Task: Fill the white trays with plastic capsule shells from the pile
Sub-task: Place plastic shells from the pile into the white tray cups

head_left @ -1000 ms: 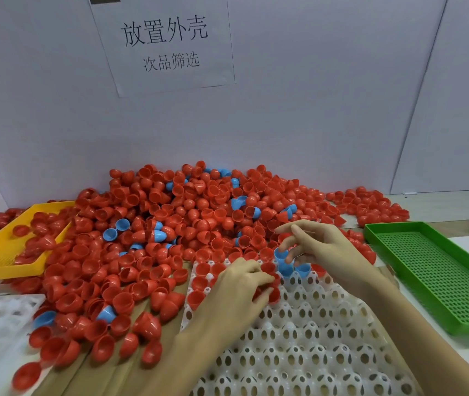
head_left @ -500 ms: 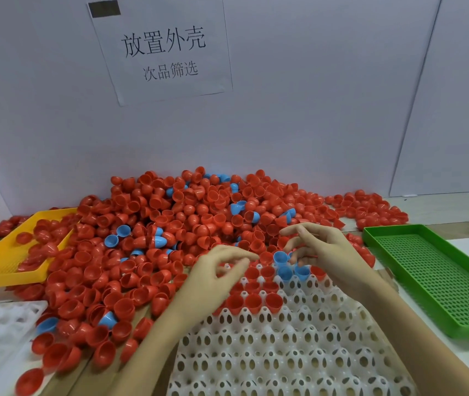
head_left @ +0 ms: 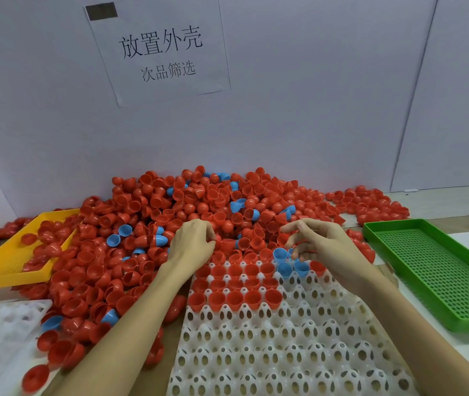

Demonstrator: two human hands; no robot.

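Beyond the white tray point(head_left: 299, 352), both curled hands, left hand point(head_left: 191, 244), right hand point(head_left: 320, 242), dig into the pile point(head_left: 170, 212), grips unclear

The single head-worn camera looks forward and down, close over the white tray point(head_left: 299, 352) and wall-backed pile point(head_left: 187, 212).

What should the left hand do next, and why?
Probably lift one red shell out of the pile and seat it in the white tray: the left hand is at the pile's near edge, fingers curled down among shells, and most tray cups below the filled rows are empty.
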